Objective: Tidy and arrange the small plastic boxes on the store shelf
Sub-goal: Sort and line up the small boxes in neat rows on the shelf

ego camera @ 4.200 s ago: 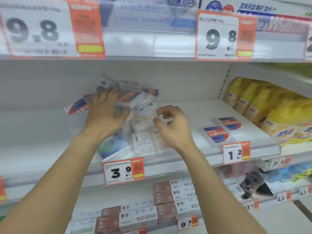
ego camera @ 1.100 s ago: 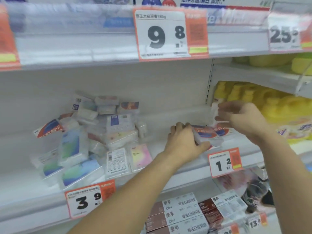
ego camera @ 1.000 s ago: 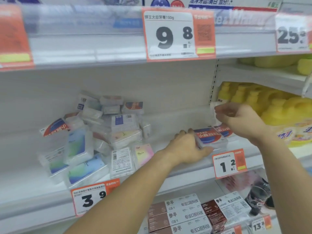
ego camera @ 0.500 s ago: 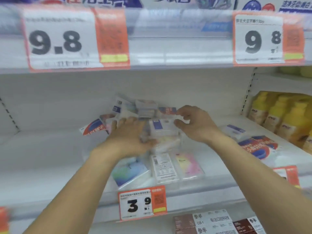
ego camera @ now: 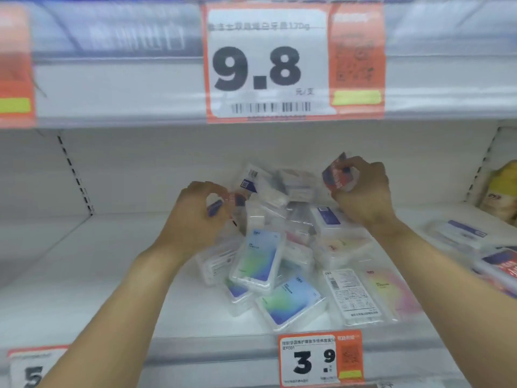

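1. Lifting red-labelled boxes out of the pile (ego camera: 282, 236): the right hand (ego camera: 363, 197) grasps a red box (ego camera: 337, 176), held above the heap; the left hand (ego camera: 195, 219) pinches another red box (ego camera: 229, 201) at the heap's left edge.
2. Best done, I judge, by raising each box straight up so neighbours below the fingers don't slide, then carrying both to the red boxes (ego camera: 500, 267) lying far right of the right hand.
3. Count: two red boxes in hand; at least two blue-green boxes (ego camera: 258, 260) below the left hand; one pink box (ego camera: 387, 288) under the right forearm. The rest are too jumbled to count.
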Tool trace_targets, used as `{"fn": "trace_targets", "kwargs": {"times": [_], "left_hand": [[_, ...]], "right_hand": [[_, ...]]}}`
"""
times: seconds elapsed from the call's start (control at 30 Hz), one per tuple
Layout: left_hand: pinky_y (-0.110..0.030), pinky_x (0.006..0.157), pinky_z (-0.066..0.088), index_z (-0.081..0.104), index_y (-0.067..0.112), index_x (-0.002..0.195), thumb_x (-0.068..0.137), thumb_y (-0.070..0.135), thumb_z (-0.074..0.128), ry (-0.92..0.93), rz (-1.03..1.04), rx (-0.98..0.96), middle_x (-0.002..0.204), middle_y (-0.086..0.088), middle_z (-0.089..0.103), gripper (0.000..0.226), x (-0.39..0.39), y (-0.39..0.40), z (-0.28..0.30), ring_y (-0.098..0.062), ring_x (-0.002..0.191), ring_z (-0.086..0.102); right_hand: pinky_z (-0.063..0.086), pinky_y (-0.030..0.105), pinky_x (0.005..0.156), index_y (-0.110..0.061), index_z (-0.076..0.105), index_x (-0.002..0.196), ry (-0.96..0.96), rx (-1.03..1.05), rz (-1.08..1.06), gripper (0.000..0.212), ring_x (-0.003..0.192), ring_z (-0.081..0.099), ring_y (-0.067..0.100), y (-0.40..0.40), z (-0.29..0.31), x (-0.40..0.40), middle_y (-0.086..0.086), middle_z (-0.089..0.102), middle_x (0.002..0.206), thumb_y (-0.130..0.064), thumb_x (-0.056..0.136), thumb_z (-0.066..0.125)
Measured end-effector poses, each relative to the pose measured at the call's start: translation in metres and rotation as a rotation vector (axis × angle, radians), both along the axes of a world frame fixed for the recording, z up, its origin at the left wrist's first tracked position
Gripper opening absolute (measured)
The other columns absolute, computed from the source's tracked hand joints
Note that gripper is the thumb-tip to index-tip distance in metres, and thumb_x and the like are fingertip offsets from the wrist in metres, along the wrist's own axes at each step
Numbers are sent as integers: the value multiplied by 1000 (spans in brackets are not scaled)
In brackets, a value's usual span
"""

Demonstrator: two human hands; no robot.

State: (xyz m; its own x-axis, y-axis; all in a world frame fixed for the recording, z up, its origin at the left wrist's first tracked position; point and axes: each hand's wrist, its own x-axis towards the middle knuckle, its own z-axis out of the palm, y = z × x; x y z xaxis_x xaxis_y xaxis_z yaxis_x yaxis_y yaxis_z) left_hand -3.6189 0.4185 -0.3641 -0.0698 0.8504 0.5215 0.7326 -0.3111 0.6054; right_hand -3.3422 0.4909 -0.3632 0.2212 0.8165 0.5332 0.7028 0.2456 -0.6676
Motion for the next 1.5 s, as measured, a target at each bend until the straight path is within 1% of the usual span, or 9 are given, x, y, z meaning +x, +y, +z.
{"fn": "trace_targets", "kwargs": {"times": [0.1, 0.23, 0.43, 0.53, 0.7, 0.87, 1.0, 1.2, 1.5], "left_hand": [[-15, 91, 30, 53, 20, 135, 95, 25, 56, 77, 121, -150, 139, -6, 49, 40, -28, 14, -13, -17, 124, 48], [-24, 94, 37, 38, 29, 146, 94, 33, 58, -56, 50, -341, 145, -4, 46, 56, -37, 22, -25, -22, 127, 49], [-24, 76, 41, 52, 15, 133, 80, 33, 75, -84, 186, -227, 116, -11, 60, 61, -45, 31, -26, -17, 95, 56], [-22, 80, 40, 57, 9, 130, 80, 29, 77, -51, 226, -270, 120, -13, 61, 57, -51, 29, -26, -22, 101, 59], [-25, 67, 45, 73, 6, 94, 79, 21, 76, -127, 217, -272, 98, -11, 72, 21, -63, 23, -23, -28, 94, 66], [-42, 89, 56, 59, -6, 114, 81, 2, 70, -896, 7, -214, 110, -18, 68, 37, -73, -2, 1, -29, 101, 68], [-41, 86, 57, 59, -5, 111, 78, -12, 62, -1130, -290, -352, 109, -21, 69, 34, -55, -37, 14, -27, 96, 70], [-41, 90, 54, 62, 2, 115, 62, -16, 69, -1017, -469, -408, 108, -17, 70, 57, -39, -63, 9, -27, 97, 68], [-38, 76, 61, 65, 6, 111, 66, 3, 76, -894, -361, -425, 102, -13, 74, 46, -6, -65, 19, -27, 91, 73]], "right_hand": [[35, -3, 70, -22, 61, 118, 68, 227, 101, 50, 89, 52, -3, -35, 6, -18, 7, 52, 116, 3, 75, 67], [52, 14, 76, -39, 60, 117, 227, 148, 341, 56, 98, 60, -5, -86, 8, -50, -5, 59, 119, 1, 79, 66], [55, 26, 70, -39, 49, 126, 280, -85, 577, 61, 78, 71, 11, -116, 10, -72, -9, 75, 92, -8, 78, 71], [56, 29, 69, -32, 58, 117, 183, -139, 614, 52, 78, 72, 11, -120, 9, -72, -9, 77, 91, -3, 76, 71], [56, 31, 68, -36, 59, 116, 19, -246, 620, 46, 74, 69, 11, -114, 10, -61, -8, 73, 96, -26, 76, 79], [55, 27, 62, -37, 56, 119, 5, -309, 617, 47, 63, 68, 5, -114, -2, -67, -10, 68, 95, -43, 78, 77], [44, 14, 47, -36, 56, 123, 79, -292, 627, 51, 63, 65, 7, -114, 2, -73, -8, 66, 97, -42, 78, 78], [46, 27, 44, -24, 60, 117, 414, -253, 605, 39, 72, 67, 24, -118, 8, -69, 3, 71, 97, -27, 82, 78], [54, 35, 47, -25, 54, 121, 364, -224, 471, 39, 51, 62, 21, -128, 22, -30, 8, 69, 92, -21, 86, 73]]}}
